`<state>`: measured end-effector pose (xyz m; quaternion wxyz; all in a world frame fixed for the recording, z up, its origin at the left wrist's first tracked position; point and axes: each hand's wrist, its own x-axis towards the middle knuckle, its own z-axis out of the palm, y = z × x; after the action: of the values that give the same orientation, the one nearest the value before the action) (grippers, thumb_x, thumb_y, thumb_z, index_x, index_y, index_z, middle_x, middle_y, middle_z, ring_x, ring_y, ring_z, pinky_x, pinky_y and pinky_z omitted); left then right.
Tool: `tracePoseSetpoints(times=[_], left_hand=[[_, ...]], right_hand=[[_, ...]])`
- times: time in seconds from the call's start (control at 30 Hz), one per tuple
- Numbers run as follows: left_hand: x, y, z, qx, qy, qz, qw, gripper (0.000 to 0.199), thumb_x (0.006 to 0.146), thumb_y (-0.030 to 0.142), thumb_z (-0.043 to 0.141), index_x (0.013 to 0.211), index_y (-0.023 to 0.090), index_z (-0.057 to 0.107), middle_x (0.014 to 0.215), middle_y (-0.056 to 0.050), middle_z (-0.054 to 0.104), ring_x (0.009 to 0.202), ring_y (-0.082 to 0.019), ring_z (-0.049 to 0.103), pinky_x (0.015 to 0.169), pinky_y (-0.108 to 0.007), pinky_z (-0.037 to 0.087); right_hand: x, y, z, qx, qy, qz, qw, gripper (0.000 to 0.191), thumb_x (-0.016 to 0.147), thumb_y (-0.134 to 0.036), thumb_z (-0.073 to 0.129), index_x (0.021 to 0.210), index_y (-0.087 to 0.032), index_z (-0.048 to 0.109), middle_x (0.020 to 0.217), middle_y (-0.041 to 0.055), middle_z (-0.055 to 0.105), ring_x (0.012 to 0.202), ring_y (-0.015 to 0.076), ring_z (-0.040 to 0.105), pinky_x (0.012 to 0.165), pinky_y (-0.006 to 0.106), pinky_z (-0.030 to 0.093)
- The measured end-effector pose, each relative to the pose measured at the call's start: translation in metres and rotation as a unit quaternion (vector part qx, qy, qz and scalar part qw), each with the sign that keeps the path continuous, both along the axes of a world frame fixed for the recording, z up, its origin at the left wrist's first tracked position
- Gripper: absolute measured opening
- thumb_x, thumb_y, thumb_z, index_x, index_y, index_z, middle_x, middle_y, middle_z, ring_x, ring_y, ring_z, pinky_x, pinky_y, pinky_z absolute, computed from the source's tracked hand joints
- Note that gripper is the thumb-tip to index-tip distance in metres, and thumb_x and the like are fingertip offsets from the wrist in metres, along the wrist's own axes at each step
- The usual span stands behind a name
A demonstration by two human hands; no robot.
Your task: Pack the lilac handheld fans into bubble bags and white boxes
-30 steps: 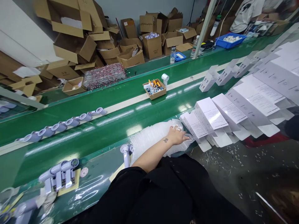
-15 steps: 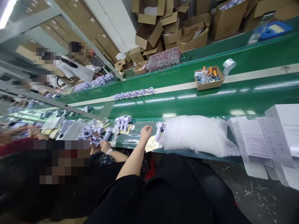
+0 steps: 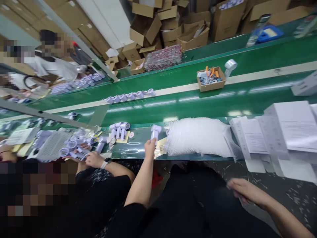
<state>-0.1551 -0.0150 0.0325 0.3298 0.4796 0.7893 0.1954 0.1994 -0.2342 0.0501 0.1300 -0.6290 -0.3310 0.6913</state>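
My left hand is closed around the handle of a lavender handheld fan, its head pointing up and away over the bench edge. Just right of it lie a yellow paper and a thick stack of bubble-wrap bags. My right hand hangs low in front of the dark clothing, fingers curled and slightly blurred; whatever it holds cannot be made out. Left of my left hand, several lavender fans lie side by side on a yellow sheet.
White boxes stand at the right bench end. A carton of small parts and a row of fans sit along the green conveyor. A co-worker's hands handle fans at left. Cardboard boxes are piled behind.
My left hand, earlier closed above the bench, now holds a fan upright. My right hand has come into view at lower right. The view has shifted to the right.
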Motion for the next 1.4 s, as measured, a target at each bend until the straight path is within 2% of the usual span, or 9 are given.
tracePoseSetpoints(times=[0.13, 0.23, 0.37, 0.47, 0.57, 0.73, 1.07, 1.2, 1.4], left_hand=[[0.043, -0.043, 0.039, 0.065, -0.307, -0.027, 0.949, 0.038, 0.075, 0.052, 0.052, 0.067, 0.015, 0.049, 0.054, 0.003, 0.047, 0.045, -0.008, 0.044, 0.042, -0.02, 0.033], [0.101, -0.079, 0.064, -0.077, -0.356, -0.246, 0.898, 0.037, 0.074, 0.051, 0.057, 0.071, 0.014, 0.055, 0.051, 0.004, 0.048, 0.043, -0.008, 0.042, 0.041, -0.02, 0.032], [0.184, -0.101, 0.075, -0.114, -0.221, -0.593, 0.766, 0.042, 0.087, 0.047, 0.042, 0.073, 0.014, 0.062, 0.058, 0.0, 0.056, 0.054, -0.01, 0.051, 0.052, -0.021, 0.039], [0.245, -0.106, 0.056, 0.112, -0.037, -0.705, 0.699, 0.043, 0.092, 0.04, 0.034, 0.077, 0.013, 0.065, 0.076, -0.008, 0.062, 0.076, -0.017, 0.056, 0.069, -0.029, 0.042], [0.298, -0.115, 0.02, 0.269, 0.09, -0.803, 0.524, 0.025, 0.084, 0.028, 0.051, 0.083, 0.009, 0.066, 0.091, -0.016, 0.061, 0.094, -0.027, 0.052, 0.076, -0.037, 0.039], [0.333, -0.12, -0.017, 0.189, 0.215, -0.872, 0.398, 0.014, 0.079, 0.014, 0.055, 0.074, 0.01, 0.067, 0.075, -0.015, 0.062, 0.089, -0.028, 0.052, 0.07, -0.038, 0.035], [0.273, -0.037, 0.086, 0.301, 0.147, -0.644, 0.688, 0.018, 0.076, 0.005, 0.049, 0.086, 0.013, 0.062, 0.082, -0.011, 0.058, 0.079, -0.023, 0.05, 0.07, -0.036, 0.041], [0.234, -0.04, 0.089, 0.257, -0.013, -0.511, 0.82, 0.012, 0.075, 0.01, 0.054, 0.073, 0.018, 0.063, 0.07, -0.002, 0.058, 0.071, -0.017, 0.052, 0.071, -0.032, 0.042], [0.2, -0.064, 0.077, 0.076, -0.273, -0.323, 0.903, 0.008, 0.073, 0.022, 0.058, 0.071, 0.014, 0.063, 0.061, 0.002, 0.057, 0.056, -0.01, 0.049, 0.056, -0.022, 0.039]], right_hand=[[-0.032, 0.018, 0.009, 0.076, 0.225, -0.216, 0.947, 0.034, 0.079, -0.048, 0.059, 0.098, -0.02, 0.06, 0.084, 0.0035, 0.065, 0.064, 0.0121, 0.06, 0.055, 0.024, 0.046], [-0.05, 0.031, 0.014, 0.152, 0.352, -0.374, 0.845, 0.048, 0.07, -0.05, 0.068, 0.111, -0.027, 0.055, 0.121, 0.0073, 0.058, 0.106, 0.0218, 0.057, 0.086, 0.038, 0.046], [-0.037, -0.001, 0.01, 0.132, 0.305, -0.552, 0.765, 0.036, 0.071, -0.047, 0.068, 0.096, -0.021, 0.063, 0.098, 0.0051, 0.068, 0.094, 0.0213, 0.062, 0.085, 0.036, 0.049], [-0.018, -0.052, 0.001, 0.05, 0.241, -0.648, 0.721, 0.031, 0.073, -0.045, 0.067, 0.089, -0.019, 0.065, 0.082, 0.0028, 0.069, 0.074, 0.0169, 0.065, 0.07, 0.029, 0.056], [-0.01, -0.099, -0.012, 0.002, 0.226, -0.684, 0.693, 0.03, 0.071, -0.04, 0.07, 0.092, -0.02, 0.062, 0.078, 0.0003, 0.069, 0.065, 0.0146, 0.065, 0.061, 0.027, 0.056], [-0.014, -0.132, -0.029, -0.006, 0.196, -0.701, 0.685, 0.033, 0.07, -0.039, 0.071, 0.097, -0.023, 0.059, 0.079, -0.0008, 0.07, 0.061, 0.0145, 0.065, 0.061, 0.027, 0.057], [0.004, -0.074, 0.021, 0.104, 0.264, -0.522, 0.804, 0.043, 0.064, -0.038, 0.074, 0.1, -0.021, 0.058, 0.079, 0.0046, 0.067, 0.059, 0.0164, 0.062, 0.051, 0.026, 0.051], [-0.001, -0.01, 0.049, 0.175, 0.346, -0.399, 0.831, 0.055, 0.06, -0.036, 0.077, 0.108, -0.023, 0.053, 0.082, 0.0042, 0.066, 0.06, 0.0175, 0.062, 0.047, 0.027, 0.05], [-0.012, 0.051, 0.066, 0.161, 0.31, -0.34, 0.873, 0.046, 0.069, -0.035, 0.072, 0.108, -0.021, 0.051, 0.076, 0.0023, 0.063, 0.064, 0.0169, 0.062, 0.046, 0.026, 0.052]])
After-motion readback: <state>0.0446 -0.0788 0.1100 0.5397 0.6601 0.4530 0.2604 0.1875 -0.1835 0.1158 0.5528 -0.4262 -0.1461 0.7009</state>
